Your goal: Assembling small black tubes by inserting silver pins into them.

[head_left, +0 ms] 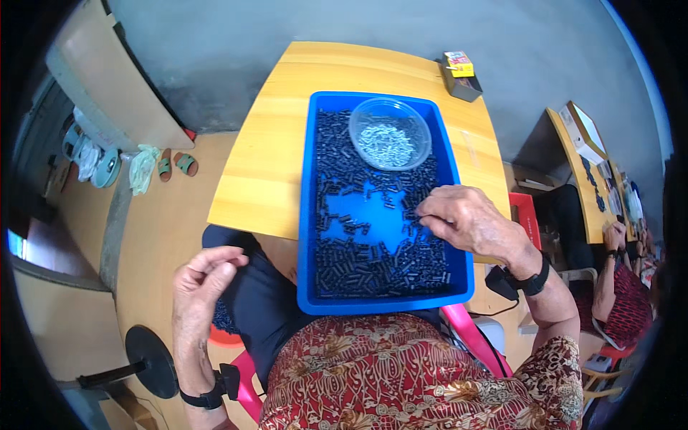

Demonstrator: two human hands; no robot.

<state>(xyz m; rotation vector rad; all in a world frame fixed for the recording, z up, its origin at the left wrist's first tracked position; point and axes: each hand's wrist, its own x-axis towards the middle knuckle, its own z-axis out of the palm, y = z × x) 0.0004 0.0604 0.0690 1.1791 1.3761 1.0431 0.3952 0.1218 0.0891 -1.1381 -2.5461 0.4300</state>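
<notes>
A blue tray (306, 215) stands before me, its near end over my lap. Many small black cylindrical pieces (358, 269) lie in it around a bare patch of blue bottom. At its far end sits a round clear plastic bowl (426, 147) of small silvery metal pieces (385, 143). My right hand (473, 221) is over the tray's right side, thumb and fingers pinched near the black pieces; what they hold, if anything, is hidden. Left of the tray, my left hand (204, 279) hovers by my thigh, fingertips pressed together; anything between them is too small to make out.
The tray rests on a yellow wooden table (261, 143). A grey box with a yellow pack (464, 84) stands at its far right corner. Below my left hand is a red tub (226, 337) with dark pieces. At right are a red crate (527, 215) and another person's arm (608, 279).
</notes>
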